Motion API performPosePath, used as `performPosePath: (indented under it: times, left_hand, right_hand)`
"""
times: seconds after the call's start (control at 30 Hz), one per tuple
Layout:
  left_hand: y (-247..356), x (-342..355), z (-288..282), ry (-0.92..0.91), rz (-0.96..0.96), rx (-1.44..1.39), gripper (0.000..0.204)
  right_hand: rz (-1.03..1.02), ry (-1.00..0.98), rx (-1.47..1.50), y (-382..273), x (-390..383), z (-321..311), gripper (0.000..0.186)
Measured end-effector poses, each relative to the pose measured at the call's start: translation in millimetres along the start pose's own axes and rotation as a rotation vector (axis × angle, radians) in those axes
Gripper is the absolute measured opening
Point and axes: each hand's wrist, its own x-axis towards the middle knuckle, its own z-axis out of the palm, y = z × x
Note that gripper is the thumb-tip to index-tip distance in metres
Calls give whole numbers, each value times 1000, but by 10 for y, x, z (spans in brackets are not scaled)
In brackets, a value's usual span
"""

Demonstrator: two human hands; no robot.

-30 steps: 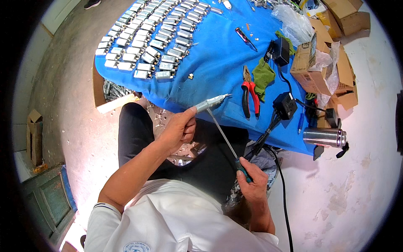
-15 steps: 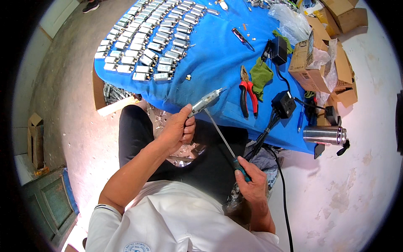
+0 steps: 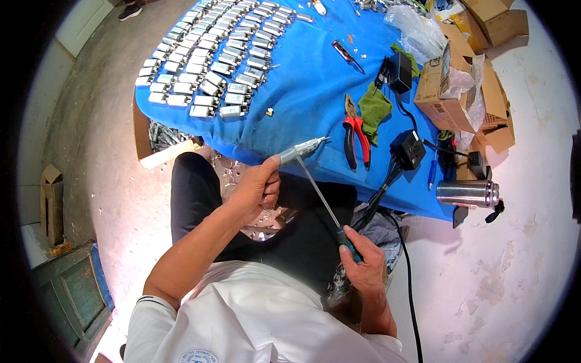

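Note:
My left hand (image 3: 260, 186) is closed around the near end of a slim silver-grey metal device (image 3: 304, 147), whose thin pointed far end sticks out over the table's front edge. My right hand (image 3: 364, 265) grips the teal handle of a long-shafted screwdriver (image 3: 321, 196). Its shaft slants up and left, and the tip meets the side of the device; whether it sits in a slot is too small to tell. Beyond both hands, red-handled pliers (image 3: 356, 134) lie on the blue cloth (image 3: 296, 91).
Rows of small silver metal units (image 3: 212, 54) cover the table's far left. To the right are a green rag (image 3: 375, 112), a black power adapter (image 3: 408, 150), a steel flask (image 3: 467, 193) and an open cardboard box (image 3: 437, 100). A black cable (image 3: 411, 290) hangs down beside my right arm.
The device in my left hand has tilted a little, its pointed end now lower and further right. The screwdriver still touches it, and my right hand has hardly moved.

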Motion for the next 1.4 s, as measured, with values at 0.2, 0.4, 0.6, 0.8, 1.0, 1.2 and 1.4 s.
performPosePath:
  times: [0.2, 0.4, 0.6, 0.8, 1.0, 1.2, 1.4]
  left_hand:
    - [-45, 37, -52, -34, 75, 37, 46]
    - [-54, 22, 12, 13, 130, 168, 42]
    - [-84, 14, -57, 8, 168, 291, 39]
    - [-139, -13, -79, -32, 163, 242, 37]
    - [-278, -166, 8, -97, 238, 511, 34]
    - [-374, -345, -36, -263, 109, 583, 35]
    - [-331, -379, -311, -145, -24, 265, 56]
  right_hand:
    - [12, 2, -18, -8, -2, 2, 38]
    - [42, -6, -27, -11, -13, 2, 38]
    - [150, -6, 50, 27, -52, 16, 41]
    - [509, 109, 694, 194, -175, 317, 24]
    - [385, 345, 989, -185, 710, 955, 26]
    - [160, 122, 1017, -111, 897, 1033, 30]
    - [109, -277, 815, -114, 922, 488, 31]
